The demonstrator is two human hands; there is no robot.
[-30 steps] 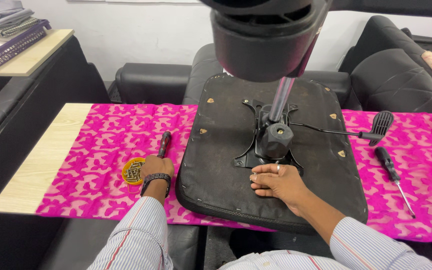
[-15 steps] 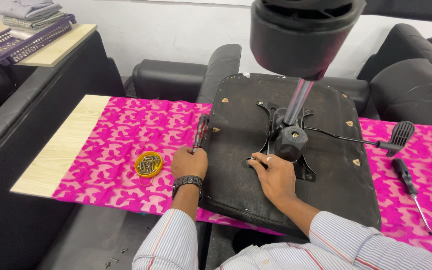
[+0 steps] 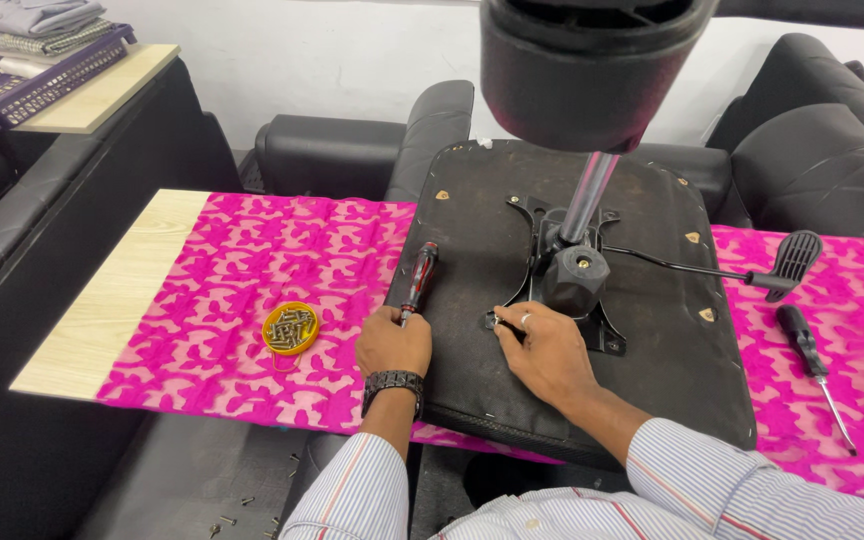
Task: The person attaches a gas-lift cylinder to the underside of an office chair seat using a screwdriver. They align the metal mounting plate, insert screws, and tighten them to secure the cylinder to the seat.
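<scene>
My left hand (image 3: pixel 393 343) grips a screwdriver (image 3: pixel 418 280) at the seat's (image 3: pixel 652 390) left edge; my right hand (image 3: pixel 542 350) pinches a screw (image 3: pixel 493 322) beside the bracket (image 3: pixel 574 280).

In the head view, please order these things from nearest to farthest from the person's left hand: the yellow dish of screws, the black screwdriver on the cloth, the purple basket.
From the left hand:
1. Yellow dish of screws, just to its left on the pink cloth.
2. Black screwdriver, far to the right, beyond the seat base.
3. Purple basket, on the side table at the far upper left.
</scene>
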